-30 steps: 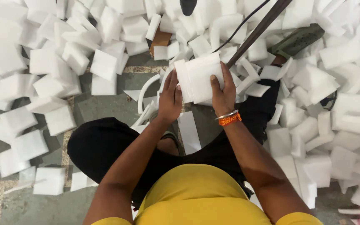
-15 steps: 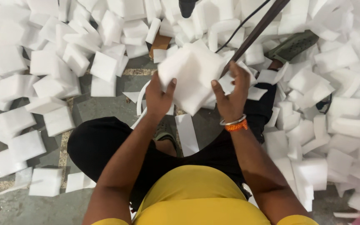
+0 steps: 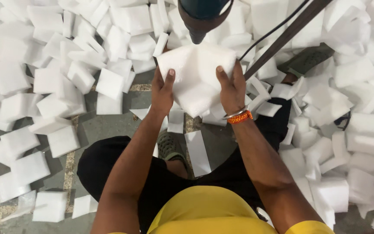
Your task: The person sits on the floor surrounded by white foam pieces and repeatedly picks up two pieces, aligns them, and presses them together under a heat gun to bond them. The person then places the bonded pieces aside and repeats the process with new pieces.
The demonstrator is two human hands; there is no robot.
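A person seen from above sat on a grey floor, in a yellow shirt and black trousers, with both bare arms stretched toward twelve o'clock. The left hand and the right hand together grasped a white foam block, held up just above the centre of the view. The left hand's fingers were closed on the block's nine o'clock edge, thumb pointing up along its face. The right hand's fingers were closed on its three o'clock edge. An orange thread band and a metal bangle circled the right wrist.

At twelve o'clock, right above the block, hung the dark rounded nose of a power tool; whether it touched the foam could not be told. A brown bar and a thin black cable ran diagonally from the block's upper right toward the one o'clock corner.

Loose white foam pieces covered the floor from nine o'clock round through twelve to four o'clock, heaped thickly at three o'clock. A few flat pieces lay between the person's knees at six o'clock of the block. A grey-green sandal showed on the foot tucked beneath the arms, and another lay at two o'clock among the foam.
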